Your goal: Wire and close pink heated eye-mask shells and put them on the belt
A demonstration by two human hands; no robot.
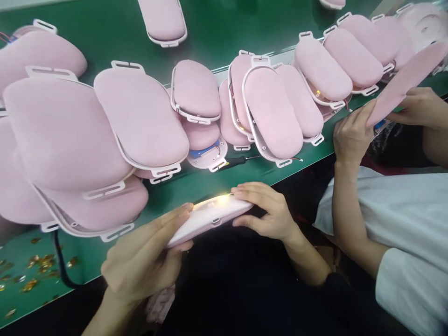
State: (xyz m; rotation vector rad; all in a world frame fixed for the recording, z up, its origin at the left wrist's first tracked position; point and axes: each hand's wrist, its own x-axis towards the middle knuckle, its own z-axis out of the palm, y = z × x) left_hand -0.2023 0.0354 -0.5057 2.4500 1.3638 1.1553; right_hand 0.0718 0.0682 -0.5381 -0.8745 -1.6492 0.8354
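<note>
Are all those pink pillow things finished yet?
Many look done: padded pink oval units lie piled on the green belt. One is in hand: left hand and right hand grip a glowing pink unit. An open unit showing wires remains.

Padded casings overlapping in a row along the tabletop (pixel 217 42)

One casing (pixel 206 219) sits between both hands at the near edge; a co-worker's hands (pixel 353 135) are right.

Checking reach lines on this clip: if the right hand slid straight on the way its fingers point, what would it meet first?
The right hand points leftward along the pink oval padded unit it grips, so it would probably meet the left hand holding the other end.
</note>
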